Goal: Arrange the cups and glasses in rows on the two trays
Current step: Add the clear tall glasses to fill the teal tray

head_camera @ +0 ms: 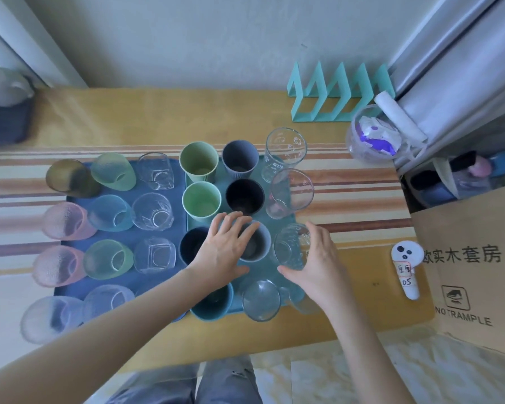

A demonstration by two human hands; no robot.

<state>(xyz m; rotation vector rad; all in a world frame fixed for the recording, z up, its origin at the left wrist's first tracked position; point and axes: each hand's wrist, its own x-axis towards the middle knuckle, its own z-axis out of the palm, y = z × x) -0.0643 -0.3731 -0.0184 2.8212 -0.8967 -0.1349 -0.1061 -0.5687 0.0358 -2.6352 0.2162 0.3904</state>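
Two trays lie side by side on the table: a dark blue tray (179, 182) on the left and a teal tray (263, 272) on the right. The blue tray holds rows of tinted and clear glasses. On the teal tray stand green cups (199, 166), grey and dark cups (240, 158) and clear glasses (286, 145). My left hand (222, 252) rests flat over a grey cup (255, 243), fingers spread. My right hand (312, 258) wraps around a clear glass (290, 246) at the tray's right edge.
A teal rack (336, 94) stands at the back right, beside a clear container (373, 135) with packets. A cardboard box (473, 266) is on the right, with a white controller (407, 266) near it. A dark object (3, 123) sits at the back left.
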